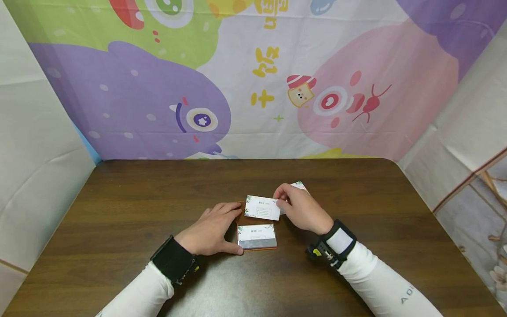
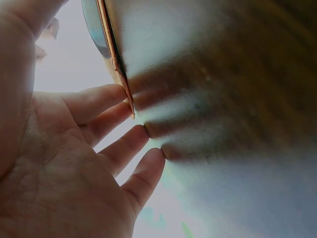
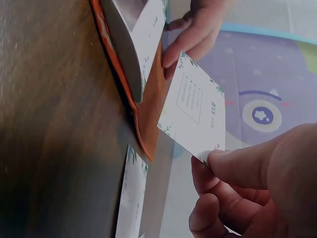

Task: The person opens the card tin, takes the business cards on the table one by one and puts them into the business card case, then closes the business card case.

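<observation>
My right hand [image 1: 306, 210] pinches a white business card [image 1: 260, 208] by its right edge, thumb against index finger. The card, printed with green leaves, hangs above the upper flap of an open brown card holder [image 3: 157, 106]. More cards [image 1: 256, 230] sit in the holder's lower pocket, behind a greyish band. My left hand [image 1: 211, 228] lies at the holder's left side; its thumb touches the lower left corner and its fingers reach the upper flap. In the left wrist view those fingers [image 2: 106, 101] are fairly straight, with tips on the table and holder edge.
Other white cards [image 3: 131, 198] lie on the table beside the holder, partly under my right hand in the head view. The brown wooden table [image 1: 138, 198] ends at a cartoon-printed cloth [image 1: 245, 88]. Pale cloth panels [image 1: 455, 127] stand at both sides.
</observation>
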### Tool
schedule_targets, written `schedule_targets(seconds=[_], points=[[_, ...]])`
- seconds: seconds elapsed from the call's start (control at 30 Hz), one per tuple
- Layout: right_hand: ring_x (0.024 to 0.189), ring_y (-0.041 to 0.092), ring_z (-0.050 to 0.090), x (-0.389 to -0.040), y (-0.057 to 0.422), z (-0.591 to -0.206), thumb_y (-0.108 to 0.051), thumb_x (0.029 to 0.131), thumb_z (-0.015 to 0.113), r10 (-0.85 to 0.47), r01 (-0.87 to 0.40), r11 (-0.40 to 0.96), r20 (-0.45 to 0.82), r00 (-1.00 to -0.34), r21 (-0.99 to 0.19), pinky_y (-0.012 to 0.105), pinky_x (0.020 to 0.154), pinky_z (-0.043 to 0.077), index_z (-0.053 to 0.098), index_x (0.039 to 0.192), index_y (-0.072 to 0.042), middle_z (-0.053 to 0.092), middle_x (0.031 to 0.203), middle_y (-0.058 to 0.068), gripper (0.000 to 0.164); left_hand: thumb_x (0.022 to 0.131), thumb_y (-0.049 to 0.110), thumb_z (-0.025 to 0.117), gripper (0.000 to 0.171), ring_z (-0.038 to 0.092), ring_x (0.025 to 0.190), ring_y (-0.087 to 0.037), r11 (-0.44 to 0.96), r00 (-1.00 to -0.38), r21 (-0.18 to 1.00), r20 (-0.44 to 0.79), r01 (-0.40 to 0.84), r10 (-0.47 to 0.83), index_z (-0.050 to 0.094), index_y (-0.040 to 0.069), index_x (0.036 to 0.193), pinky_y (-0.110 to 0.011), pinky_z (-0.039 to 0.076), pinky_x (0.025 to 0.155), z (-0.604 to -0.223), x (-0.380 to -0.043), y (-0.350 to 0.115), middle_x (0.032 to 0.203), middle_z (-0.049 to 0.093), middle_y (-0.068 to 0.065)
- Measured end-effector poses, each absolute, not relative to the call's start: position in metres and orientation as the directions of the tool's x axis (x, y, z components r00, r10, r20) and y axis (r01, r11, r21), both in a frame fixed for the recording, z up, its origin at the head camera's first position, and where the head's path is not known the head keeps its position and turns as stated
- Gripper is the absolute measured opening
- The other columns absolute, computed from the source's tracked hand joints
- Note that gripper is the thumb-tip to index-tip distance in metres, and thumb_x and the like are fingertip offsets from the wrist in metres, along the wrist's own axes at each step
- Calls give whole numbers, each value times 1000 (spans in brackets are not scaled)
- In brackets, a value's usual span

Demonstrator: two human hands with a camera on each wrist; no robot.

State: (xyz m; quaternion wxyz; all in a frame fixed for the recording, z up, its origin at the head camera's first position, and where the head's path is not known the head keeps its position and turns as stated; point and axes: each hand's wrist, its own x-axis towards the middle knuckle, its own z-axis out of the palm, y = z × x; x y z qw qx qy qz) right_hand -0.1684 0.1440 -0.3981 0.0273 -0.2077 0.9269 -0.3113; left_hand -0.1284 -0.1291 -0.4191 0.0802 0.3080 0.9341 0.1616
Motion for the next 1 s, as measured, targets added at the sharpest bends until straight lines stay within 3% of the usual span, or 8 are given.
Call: schedule_targets(seconds=[0.37,1.0], points=[[76,13,54,-165,133,-401,-14,99,58,-456,-404,701,66,-887,-588,31,68,47,62,102,-15,58,85,-5,5,74,66,75,102,31,141,-27,751,-796,358,-38,554,605,42,9,152,-53,32,105,-419,-129,-129,159,31,-5],[73,10,54,-162,130,-406,-12,97,59,-508,-442,688,52,-860,-576,29,67,47,63,98,-18,59,83,-8,7,74,65,75,95,31,141,-28,763,-803,357,-55,539,594,50,8,145,-53,31,106,-418,-128,-129,159,32,-7]])
